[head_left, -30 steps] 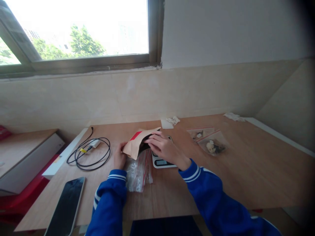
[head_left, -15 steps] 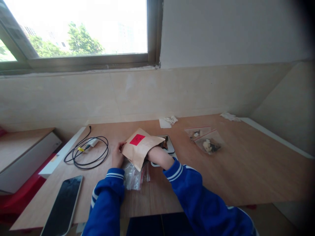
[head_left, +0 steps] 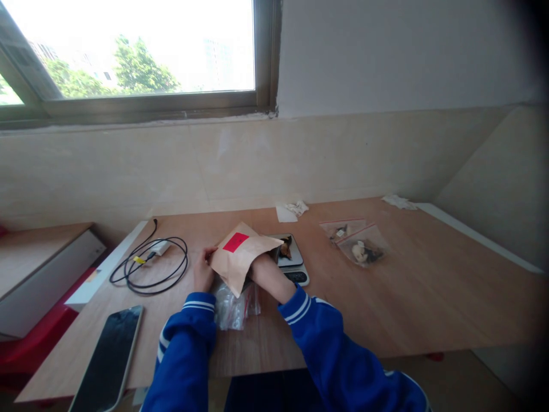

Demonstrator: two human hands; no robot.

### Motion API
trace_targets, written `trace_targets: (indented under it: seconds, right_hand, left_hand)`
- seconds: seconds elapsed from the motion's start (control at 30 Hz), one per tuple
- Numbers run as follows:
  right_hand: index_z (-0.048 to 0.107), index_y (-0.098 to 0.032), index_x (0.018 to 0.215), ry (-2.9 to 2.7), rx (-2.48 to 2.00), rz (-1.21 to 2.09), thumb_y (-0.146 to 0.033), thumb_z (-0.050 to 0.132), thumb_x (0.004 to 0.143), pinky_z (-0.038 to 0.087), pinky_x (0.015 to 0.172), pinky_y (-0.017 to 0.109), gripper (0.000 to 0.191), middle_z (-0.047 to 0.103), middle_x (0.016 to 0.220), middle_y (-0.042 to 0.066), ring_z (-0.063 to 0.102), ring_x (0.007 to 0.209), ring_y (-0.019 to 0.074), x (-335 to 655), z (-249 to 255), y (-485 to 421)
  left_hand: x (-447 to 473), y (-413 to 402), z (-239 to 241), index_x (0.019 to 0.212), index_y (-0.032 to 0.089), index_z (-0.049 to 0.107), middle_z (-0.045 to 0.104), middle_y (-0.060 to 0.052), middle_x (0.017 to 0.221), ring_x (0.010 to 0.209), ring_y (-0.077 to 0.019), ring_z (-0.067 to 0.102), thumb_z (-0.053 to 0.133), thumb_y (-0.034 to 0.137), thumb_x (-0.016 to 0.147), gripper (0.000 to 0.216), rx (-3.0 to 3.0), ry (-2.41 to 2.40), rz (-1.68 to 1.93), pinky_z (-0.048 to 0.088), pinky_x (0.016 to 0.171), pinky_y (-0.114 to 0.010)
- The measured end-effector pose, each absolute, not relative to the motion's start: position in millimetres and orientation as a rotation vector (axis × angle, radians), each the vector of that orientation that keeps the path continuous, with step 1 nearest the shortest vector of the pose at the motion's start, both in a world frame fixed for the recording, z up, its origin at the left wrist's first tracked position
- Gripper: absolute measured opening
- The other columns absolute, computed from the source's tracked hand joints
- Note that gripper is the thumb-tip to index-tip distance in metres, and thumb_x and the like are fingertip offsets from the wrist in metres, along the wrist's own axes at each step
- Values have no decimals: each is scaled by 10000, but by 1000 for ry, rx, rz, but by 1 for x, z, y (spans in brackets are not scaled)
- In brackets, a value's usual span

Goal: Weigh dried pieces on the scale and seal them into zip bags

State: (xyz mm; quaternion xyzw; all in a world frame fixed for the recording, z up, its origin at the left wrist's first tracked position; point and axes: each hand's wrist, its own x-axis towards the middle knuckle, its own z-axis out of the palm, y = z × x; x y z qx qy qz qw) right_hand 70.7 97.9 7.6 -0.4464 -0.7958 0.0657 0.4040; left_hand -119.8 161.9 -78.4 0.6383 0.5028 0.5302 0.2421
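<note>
A brown paper bag [head_left: 234,266] with a red label lies tilted in front of me, its mouth facing right. My left hand [head_left: 205,268] grips the bag's left edge, fingers closed on it. Inside the bag's mouth is my right hand [head_left: 266,273]; its fingers are hidden by the paper. Just behind and right of that hand sits a small digital scale [head_left: 299,278], partly covered by the bag, with dark brown dried pieces [head_left: 285,248] on its plate. Clear zip bags [head_left: 231,306] lie below the paper bag, close to both wrists.
Two filled zip bags [head_left: 362,252] lie to the right. A phone [head_left: 109,357] and a coiled black cable with a white adapter [head_left: 160,248] are on the left. Crumpled tissue [head_left: 297,208] lies near the wall, below a window [head_left: 141,103].
My right forearm has shifted slightly left, deeper into the bag's mouth, so more of the scale's display shows. My left hand keeps its hold on the paper bag.
</note>
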Motion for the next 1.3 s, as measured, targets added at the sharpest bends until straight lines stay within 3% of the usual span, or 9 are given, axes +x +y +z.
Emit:
trace_targets:
  seconds: [0.27, 0.5, 0.83, 1.07, 1.3]
  right_hand:
    - [612, -105, 1082, -2032, -1299, 302, 0, 509, 742, 465, 957, 349, 370, 609, 1142, 166, 586, 1088, 246, 95, 21, 69]
    - [601, -179, 886, -1938, -1295, 262, -6, 484, 773, 512, 805, 353, 238, 594, 968, 72, 602, 908, 222, 104, 26, 53]
    - [609, -207, 941, -1792, -1157, 161, -90, 485, 870, 516, 834, 331, 185, 618, 963, 54, 618, 899, 197, 117, 24, 50]
    - [615, -227, 1113, -1773, -1146, 76, -187, 429, 939, 507, 874, 354, 258, 619, 997, 78, 607, 954, 207, 120, 19, 50]
    - [672, -247, 1064, -1629, -1061, 64, -222, 484, 925, 520, 813, 313, 235, 611, 881, 54, 611, 847, 173, 116, 21, 43]
  left_hand:
    - [-119, 162, -77, 967, 166, 591, 653, -71, 972, 922, -220, 608, 616, 241, 669, 309, 1732, 1395, 1452, 465, 865, -387]
    - [-120, 164, -82, 991, 169, 590, 651, -75, 996, 933, -224, 607, 606, 241, 680, 319, 1738, 1400, 1431, 473, 853, -390]
    - [-119, 162, -80, 999, 178, 593, 648, -67, 981, 906, -216, 599, 618, 281, 703, 314, 1750, 1419, 1418, 473, 834, -380]
    - [-120, 163, -82, 991, 174, 600, 658, -68, 969, 899, -219, 608, 633, 300, 694, 325, 1729, 1402, 1427, 478, 826, -382]
    - [-119, 162, -79, 990, 168, 592, 654, -72, 977, 912, -220, 609, 617, 267, 703, 304, 1742, 1402, 1425, 472, 849, -390]
